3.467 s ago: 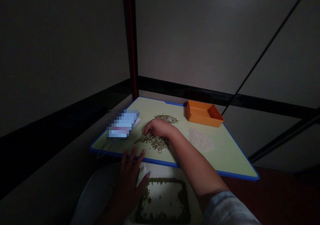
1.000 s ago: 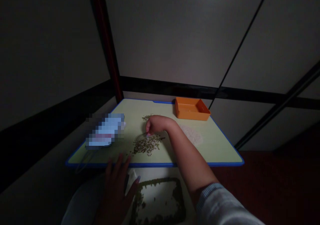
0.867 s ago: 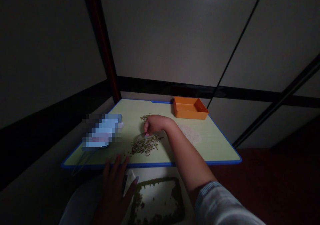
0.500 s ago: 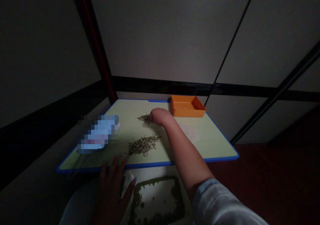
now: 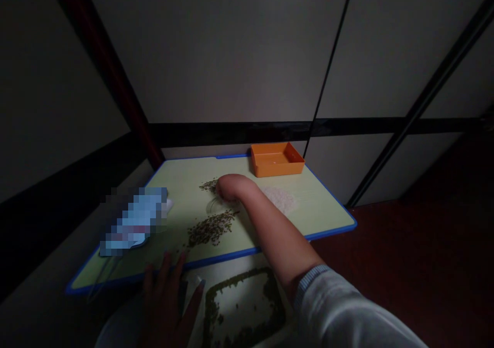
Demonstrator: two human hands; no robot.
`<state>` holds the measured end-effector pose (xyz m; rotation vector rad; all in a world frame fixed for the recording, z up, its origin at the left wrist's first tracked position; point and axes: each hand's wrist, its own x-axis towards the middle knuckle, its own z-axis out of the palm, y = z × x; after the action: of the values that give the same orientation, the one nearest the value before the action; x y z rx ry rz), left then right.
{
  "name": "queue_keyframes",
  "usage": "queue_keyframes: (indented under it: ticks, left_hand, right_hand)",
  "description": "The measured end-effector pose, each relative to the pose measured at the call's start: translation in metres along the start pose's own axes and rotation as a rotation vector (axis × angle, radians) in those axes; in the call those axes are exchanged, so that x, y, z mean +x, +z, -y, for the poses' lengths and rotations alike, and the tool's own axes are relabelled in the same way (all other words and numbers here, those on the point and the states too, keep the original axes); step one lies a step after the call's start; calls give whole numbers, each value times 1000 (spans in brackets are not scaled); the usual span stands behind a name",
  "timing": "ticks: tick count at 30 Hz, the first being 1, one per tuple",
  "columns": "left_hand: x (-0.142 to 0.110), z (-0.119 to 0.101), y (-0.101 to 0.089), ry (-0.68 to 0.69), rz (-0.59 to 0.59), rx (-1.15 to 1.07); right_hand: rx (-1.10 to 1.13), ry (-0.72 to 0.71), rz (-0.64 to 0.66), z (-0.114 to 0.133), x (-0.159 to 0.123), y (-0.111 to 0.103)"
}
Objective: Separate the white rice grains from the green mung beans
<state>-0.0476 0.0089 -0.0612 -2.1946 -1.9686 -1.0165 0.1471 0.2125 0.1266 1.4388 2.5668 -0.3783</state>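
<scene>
My right hand is curled over the board, palm down, at the edge of the farther small heap of greenish-brown seeds. Just below its fingers shows the faint curved edge of something clear, too dim to name. Nearer to me lies a larger heap of the same dark seeds. To the right of my wrist spreads a patch of pale grains. My left hand rests at the board's near left edge, fingers spread, holding nothing visible; its lower part is in shadow.
The pale green board has a blue rim. An orange open box stands at its back right. A phone-like, pixelated object leans at the left. Below the board, a pale sheet bears a rough dark green rectangular border.
The view has turned slightly right, shifting the scene left. My right hand has drawn a little towards me, and more of the clear curved edge shows. My left hand stays spread.
</scene>
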Motion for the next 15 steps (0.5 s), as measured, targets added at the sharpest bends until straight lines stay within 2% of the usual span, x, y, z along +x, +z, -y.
queue_keyframes:
  ticks: [5,8,13,15]
  left_hand:
    - [3,-6,1,26,-56,13]
    - [4,-12,-1,23,-51,7]
    - [5,-10,-2,20,-20,-6]
    - [5,-4,-1,38,43,1]
  right_hand:
    - [50,-3,31,-6,-7,4]
    - [76,-6,61,-7,-11,8]
    - [143,-19,86,-12,-17,16]
    - [176,-21,95,-15,-21,19]
